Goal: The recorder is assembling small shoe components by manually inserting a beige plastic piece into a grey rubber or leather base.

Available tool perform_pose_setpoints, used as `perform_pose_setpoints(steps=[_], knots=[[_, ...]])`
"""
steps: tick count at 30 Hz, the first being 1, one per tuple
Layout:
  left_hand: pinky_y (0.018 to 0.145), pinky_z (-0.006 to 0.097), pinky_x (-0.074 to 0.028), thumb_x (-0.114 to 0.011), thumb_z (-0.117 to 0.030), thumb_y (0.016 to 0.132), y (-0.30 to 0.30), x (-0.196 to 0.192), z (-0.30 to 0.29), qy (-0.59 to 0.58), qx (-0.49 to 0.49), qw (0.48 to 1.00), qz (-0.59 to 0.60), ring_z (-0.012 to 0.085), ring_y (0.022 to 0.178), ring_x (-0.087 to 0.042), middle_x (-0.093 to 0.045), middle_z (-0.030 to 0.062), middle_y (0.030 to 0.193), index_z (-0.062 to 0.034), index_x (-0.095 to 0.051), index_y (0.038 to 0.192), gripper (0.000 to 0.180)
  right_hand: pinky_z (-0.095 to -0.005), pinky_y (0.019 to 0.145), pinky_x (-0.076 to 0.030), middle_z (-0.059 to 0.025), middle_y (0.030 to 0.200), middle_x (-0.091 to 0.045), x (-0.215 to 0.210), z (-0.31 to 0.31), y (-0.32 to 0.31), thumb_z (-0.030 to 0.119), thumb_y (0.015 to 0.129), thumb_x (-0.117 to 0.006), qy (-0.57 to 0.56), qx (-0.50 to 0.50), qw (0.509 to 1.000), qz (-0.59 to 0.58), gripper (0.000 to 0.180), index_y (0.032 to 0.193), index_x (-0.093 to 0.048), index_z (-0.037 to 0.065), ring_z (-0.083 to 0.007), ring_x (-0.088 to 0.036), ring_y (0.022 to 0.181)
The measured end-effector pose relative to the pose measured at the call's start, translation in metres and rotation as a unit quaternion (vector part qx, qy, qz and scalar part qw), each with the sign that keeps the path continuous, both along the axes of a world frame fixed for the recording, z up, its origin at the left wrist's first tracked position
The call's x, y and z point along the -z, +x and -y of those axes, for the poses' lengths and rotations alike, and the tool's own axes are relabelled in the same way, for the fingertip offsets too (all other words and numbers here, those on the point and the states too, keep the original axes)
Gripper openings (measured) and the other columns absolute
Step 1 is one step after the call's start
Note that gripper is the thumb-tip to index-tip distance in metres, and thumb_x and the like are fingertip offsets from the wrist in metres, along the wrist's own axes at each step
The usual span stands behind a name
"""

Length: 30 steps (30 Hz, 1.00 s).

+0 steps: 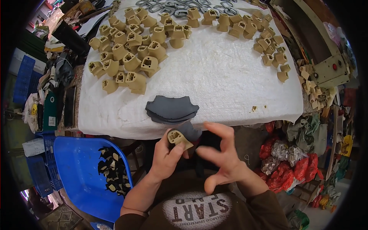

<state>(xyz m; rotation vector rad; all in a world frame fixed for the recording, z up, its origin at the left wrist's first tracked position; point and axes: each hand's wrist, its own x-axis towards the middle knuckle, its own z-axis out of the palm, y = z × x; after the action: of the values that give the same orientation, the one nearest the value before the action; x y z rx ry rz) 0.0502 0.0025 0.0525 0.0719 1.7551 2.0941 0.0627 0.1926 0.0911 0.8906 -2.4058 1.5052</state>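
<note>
My left hand [164, 159] is closed around a beige shoe heel [177, 137], its hollow, holed end turned up. From the heel's right side sticks out a dark grey cover piece [191, 131], which touches it; how far it is fixed on is hidden. My right hand [224, 153] is just to the right, fingers spread and holding nothing. Just beyond both hands, a small stack of dark grey cut pieces [171, 108] lies at the near edge of the white-covered table [214, 96].
Many beige heels [132, 61] stand at the table's far left, and more heels [249, 28] at far right. Grey rings [180, 7] lie behind them. A blue tub [76, 172] with black-covered pieces [114, 172] is at lower left; red bags [285, 174] are at right.
</note>
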Motion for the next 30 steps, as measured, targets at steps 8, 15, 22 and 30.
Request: perform_pose_setpoints(steps=[8, 15, 22, 30], knots=[[0.065, 0.024, -0.046, -0.055, -0.019, 0.083, 0.007, -0.004, -0.009, -0.002, 0.032, 0.999, -0.015, 0.0095, 0.068, -0.054, -0.058, 0.0055, 0.082, 0.0010, -0.044, 0.121, 0.044, -0.0235, 0.061, -0.043, -0.0052, 0.092, -0.051, 0.027, 0.020, 0.010, 0.008, 0.089, -0.057, -0.285, 0.123, 0.879, 0.362, 0.011, 0.096, -0.055, -0.001, -0.0092, -0.047, 0.072], [0.064, 0.025, -0.042, -0.054, -0.019, 0.085, 0.011, -0.001, -0.017, -0.027, -0.020, 0.999, -0.041, 0.0085, 0.070, -0.046, -0.052, 0.0034, 0.078, -0.0009, -0.045, 0.101, 0.025, -0.0269, 0.060, -0.039, -0.0068, 0.078, -0.055, 0.027, 0.023, 0.010, 0.006, 0.088, -0.057, -0.162, 0.150, 0.956, 0.195, 0.007, 0.083, -0.055, 0.000, -0.0157, -0.050, 0.065], [0.065, 0.025, -0.040, -0.048, -0.025, 0.094, 0.012, -0.005, -0.021, -0.055, -0.024, 0.995, -0.078, 0.0091, 0.073, -0.043, -0.048, 0.0036, 0.083, -0.0019, -0.041, 0.107, 0.027, -0.0339, 0.070, -0.039, -0.0075, 0.084, -0.058, 0.027, 0.033, 0.010, -0.004, 0.073, -0.063, -0.034, 0.198, 0.980, 0.003, 0.024, 0.096, -0.059, 0.002, -0.0236, -0.053, 0.072], [0.070, 0.025, -0.039, -0.042, -0.047, 0.094, 0.011, 0.012, -0.016, -0.018, -0.014, 0.997, -0.078, 0.0109, 0.079, -0.043, -0.046, 0.0048, 0.090, -0.0018, -0.034, 0.117, 0.051, -0.0376, 0.076, -0.039, -0.0174, 0.109, -0.055, 0.020, 0.027, 0.014, -0.001, 0.069, -0.059, 0.129, 0.134, 0.980, -0.073, 0.043, 0.112, -0.058, 0.000, -0.0273, -0.055, 0.085]])
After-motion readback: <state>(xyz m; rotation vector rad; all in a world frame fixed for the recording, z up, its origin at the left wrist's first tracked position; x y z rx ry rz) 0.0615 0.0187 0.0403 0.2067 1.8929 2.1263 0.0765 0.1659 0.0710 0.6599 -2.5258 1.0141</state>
